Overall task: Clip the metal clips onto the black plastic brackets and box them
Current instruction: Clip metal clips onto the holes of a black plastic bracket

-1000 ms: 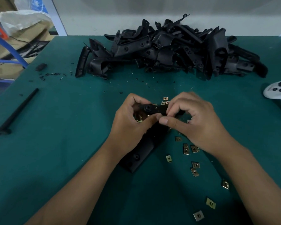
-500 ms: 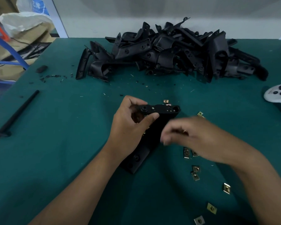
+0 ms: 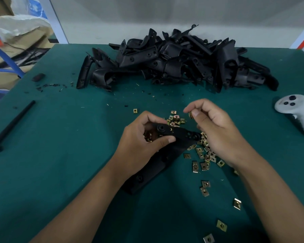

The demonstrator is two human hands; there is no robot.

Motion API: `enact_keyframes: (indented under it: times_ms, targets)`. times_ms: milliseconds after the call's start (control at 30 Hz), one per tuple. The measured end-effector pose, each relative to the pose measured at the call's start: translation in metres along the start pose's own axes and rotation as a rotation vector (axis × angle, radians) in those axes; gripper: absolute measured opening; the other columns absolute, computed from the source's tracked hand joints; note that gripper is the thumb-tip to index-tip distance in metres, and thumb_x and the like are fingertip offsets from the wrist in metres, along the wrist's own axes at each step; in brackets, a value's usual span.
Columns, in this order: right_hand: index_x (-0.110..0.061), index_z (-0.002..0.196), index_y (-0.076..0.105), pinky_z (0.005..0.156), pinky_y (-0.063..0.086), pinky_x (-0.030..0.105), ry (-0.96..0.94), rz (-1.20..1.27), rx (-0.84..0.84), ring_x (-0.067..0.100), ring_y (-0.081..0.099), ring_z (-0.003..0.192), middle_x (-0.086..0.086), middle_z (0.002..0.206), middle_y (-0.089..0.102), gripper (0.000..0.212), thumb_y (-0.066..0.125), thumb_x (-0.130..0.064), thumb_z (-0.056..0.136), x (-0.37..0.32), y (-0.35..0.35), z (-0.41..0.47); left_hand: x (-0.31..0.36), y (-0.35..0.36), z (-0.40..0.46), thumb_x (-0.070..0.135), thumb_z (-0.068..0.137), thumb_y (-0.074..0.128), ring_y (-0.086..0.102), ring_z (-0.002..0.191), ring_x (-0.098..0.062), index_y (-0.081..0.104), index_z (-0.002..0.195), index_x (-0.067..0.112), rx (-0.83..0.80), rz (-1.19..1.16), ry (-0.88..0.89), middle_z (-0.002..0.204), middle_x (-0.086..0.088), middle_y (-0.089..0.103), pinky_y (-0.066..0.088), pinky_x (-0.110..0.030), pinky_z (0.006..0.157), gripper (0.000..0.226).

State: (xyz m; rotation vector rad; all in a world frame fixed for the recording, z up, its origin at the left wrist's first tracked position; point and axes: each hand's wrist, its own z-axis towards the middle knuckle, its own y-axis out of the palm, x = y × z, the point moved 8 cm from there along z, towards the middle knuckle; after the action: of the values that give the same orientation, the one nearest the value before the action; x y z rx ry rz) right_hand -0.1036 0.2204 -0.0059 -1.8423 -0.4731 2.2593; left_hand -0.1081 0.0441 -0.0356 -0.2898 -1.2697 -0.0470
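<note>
A left hand [image 3: 139, 142] grips a long black plastic bracket [image 3: 158, 155] above the green table [image 3: 60, 155] while the right hand [image 3: 216, 127] pinches one small brass-coloured metal clip [image 3: 190, 115]. A large heap of unclipped black brackets [image 3: 174, 60] waits behind; no box is in sight, so most work seems to remain.

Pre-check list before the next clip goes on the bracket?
1. Bracket held: ok, left hand grips its upper end.
2. Clip in hand: ok, right hand pinches one between thumb and forefinger.
3. Clip at the bracket: not ok, it is above and apart from it.
4. Clip opening facing the bracket edge: cannot tell, too small.
5. Spare clips nearby: ok, scattered on the green mat beside the bracket.
6. Box for finished parts: cannot tell, none identifiable in view.
</note>
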Motion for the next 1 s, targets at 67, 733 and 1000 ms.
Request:
enact_keyframes:
  times_ms: [67,733,1000]
  targets:
    - [-0.032,0.105,0.061,0.070,0.042,0.016,0.083,0.072,0.031,-0.004,0.051,0.071,-0.025,0.081,0.059,0.024,0.041,-0.020,0.109,0.011,-0.001,0.003,0.000,0.000,0.000,0.040,0.075,0.083,0.071,0.088,-0.004,0.063,0.098,0.038,-0.003,0.008,-0.003,0.093,0.018,0.074,0.050,-0.014,0.078,0.030]
    - [-0.002,0.125,0.057,0.046,0.039,0.013,0.542,0.778,0.011,0.003,0.048,0.055,0.007,0.106,0.078,0.025,0.046,-0.009,0.105,0.048,0.005,0.003,-0.001,0.000,-0.001,0.041,0.076,0.083,0.071,0.088,-0.003,0.063,0.099,0.038,0.001,0.023,-0.013,0.095,0.018,0.074,0.051,-0.016,0.077,0.031]
    - [-0.021,0.094,0.083,0.048,0.037,0.012,0.444,0.609,0.019,0.002,0.041,0.053,-0.011,0.071,0.063,0.026,0.063,-0.036,0.086,0.049,0.002,0.005,0.000,0.000,-0.002,0.032,0.078,0.086,0.071,0.090,-0.002,0.063,0.099,0.034,-0.007,0.021,-0.019,0.096,0.017,0.075,0.050,-0.012,0.077,0.031]
